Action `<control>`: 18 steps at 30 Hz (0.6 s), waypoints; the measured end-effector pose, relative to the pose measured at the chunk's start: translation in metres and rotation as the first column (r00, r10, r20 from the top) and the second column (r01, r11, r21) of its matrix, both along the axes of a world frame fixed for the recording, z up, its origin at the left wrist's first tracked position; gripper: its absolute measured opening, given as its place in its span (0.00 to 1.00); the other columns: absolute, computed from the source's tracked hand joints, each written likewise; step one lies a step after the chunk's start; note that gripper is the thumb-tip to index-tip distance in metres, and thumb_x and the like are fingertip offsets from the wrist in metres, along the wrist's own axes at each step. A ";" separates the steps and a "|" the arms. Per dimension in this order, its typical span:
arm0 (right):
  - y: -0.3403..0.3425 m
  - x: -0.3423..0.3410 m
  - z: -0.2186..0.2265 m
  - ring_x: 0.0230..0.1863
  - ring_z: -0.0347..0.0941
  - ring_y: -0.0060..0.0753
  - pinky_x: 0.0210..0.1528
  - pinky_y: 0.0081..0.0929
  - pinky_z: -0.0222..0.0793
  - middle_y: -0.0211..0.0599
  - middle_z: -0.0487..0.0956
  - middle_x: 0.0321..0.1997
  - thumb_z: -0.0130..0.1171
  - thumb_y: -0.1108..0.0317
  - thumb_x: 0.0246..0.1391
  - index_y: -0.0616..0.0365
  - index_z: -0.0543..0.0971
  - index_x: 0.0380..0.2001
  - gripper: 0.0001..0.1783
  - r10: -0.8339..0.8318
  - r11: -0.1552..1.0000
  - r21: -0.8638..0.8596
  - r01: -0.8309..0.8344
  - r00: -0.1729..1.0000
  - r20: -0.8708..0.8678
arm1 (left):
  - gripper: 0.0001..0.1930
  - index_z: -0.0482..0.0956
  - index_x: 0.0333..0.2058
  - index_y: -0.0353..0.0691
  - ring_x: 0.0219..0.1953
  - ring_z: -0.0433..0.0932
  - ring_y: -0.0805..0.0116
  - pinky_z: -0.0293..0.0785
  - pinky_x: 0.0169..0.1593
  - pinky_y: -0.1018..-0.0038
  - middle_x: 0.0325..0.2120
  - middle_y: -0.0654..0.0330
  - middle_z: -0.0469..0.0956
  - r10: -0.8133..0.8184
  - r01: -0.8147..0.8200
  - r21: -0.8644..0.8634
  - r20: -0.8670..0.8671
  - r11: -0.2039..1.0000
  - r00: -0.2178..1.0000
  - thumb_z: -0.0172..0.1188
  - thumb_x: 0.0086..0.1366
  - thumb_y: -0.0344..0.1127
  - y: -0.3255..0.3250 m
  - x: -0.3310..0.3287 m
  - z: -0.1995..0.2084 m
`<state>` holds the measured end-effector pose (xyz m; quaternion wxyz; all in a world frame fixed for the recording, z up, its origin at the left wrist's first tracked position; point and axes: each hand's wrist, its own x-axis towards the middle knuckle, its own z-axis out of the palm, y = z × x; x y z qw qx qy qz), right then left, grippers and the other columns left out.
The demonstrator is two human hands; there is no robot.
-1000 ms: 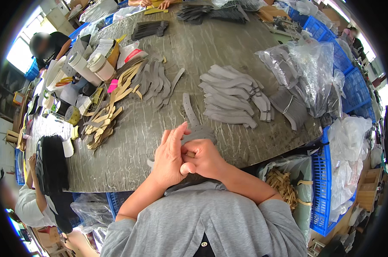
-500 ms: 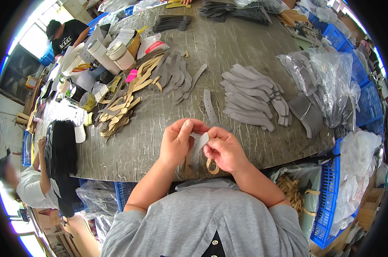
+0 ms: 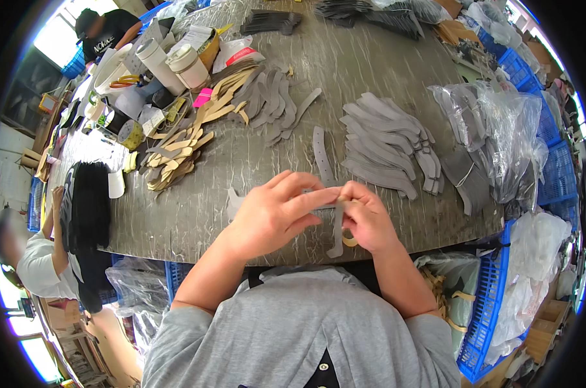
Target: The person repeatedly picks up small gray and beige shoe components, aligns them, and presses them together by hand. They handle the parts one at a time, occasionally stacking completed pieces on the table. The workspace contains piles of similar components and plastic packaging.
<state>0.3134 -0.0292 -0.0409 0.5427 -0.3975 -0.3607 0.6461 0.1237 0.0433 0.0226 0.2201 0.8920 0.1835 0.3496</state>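
My right hand [image 3: 372,218] pinches a grey strip [image 3: 337,236], which hangs down toward the table's near edge. A tan curled strip [image 3: 350,241] shows below the same hand. My left hand [image 3: 273,213] has its fingers stretched and apart, with the fingertips meeting the right hand's at the top of the grey strip. A pale grey piece [image 3: 234,203] lies beside the left hand, partly covered by it. Just beyond both hands, a grey strip with a row of holes [image 3: 321,155] rests on the table.
Grey curved strips [image 3: 380,145] are stacked beyond my right hand, with bagged ones [image 3: 464,123] farther right. Tan strips [image 3: 176,155] lie at left, near jars [image 3: 188,66]. A blue crate [image 3: 490,304] stands at the near right. Co-workers [image 3: 102,32] are at the left.
My left hand has opened from a pinch and spread its fingers. The grey strip now hangs from my right hand, and a pale piece shows beside the left. The view has shifted slightly.
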 end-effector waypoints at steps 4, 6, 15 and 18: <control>-0.004 -0.008 0.001 0.22 0.60 0.15 0.23 0.16 0.58 0.30 0.76 0.30 0.46 0.70 0.61 0.54 0.69 0.27 0.07 0.011 0.996 -0.089 -0.019 0.996 -0.094 | 0.12 0.79 0.26 0.40 0.30 0.77 0.61 0.74 0.32 0.69 0.28 0.61 0.79 -0.129 0.128 0.069 0.002 0.989 0.992 0.72 0.42 0.25 0.008 0.005 -0.010; 0.002 -0.001 0.011 0.22 0.61 0.18 0.23 0.18 0.61 0.28 0.71 0.26 0.46 0.69 0.61 0.54 0.68 0.27 0.07 -0.348 0.934 -0.170 0.313 0.906 -0.243 | 0.12 0.80 0.28 0.40 0.29 0.76 0.62 0.74 0.31 0.70 0.28 0.60 0.79 -0.073 0.075 -0.038 0.055 0.996 0.996 0.72 0.43 0.24 0.011 -0.006 -0.016; -0.009 0.098 -0.009 0.25 0.63 0.17 0.31 0.20 0.66 0.22 0.68 0.24 0.54 0.71 0.61 0.54 0.72 0.32 0.03 -0.675 0.737 0.004 0.675 0.737 -0.045 | 0.03 0.82 0.28 0.33 0.22 0.72 0.82 0.67 0.26 0.82 0.19 0.66 0.78 0.326 -0.428 -0.694 -0.284 0.579 0.902 0.66 0.57 0.26 0.022 -0.060 -0.050; -0.018 0.072 -0.020 0.28 0.63 0.13 0.35 0.17 0.64 0.19 0.70 0.28 0.59 0.69 0.60 0.54 0.74 0.35 0.04 -0.317 0.924 -0.069 0.377 0.853 0.415 | 0.04 0.83 0.28 0.33 0.22 0.72 0.82 0.67 0.27 0.83 0.20 0.66 0.78 0.289 -0.425 -0.719 -0.313 0.551 0.905 0.66 0.57 0.28 0.022 -0.054 -0.059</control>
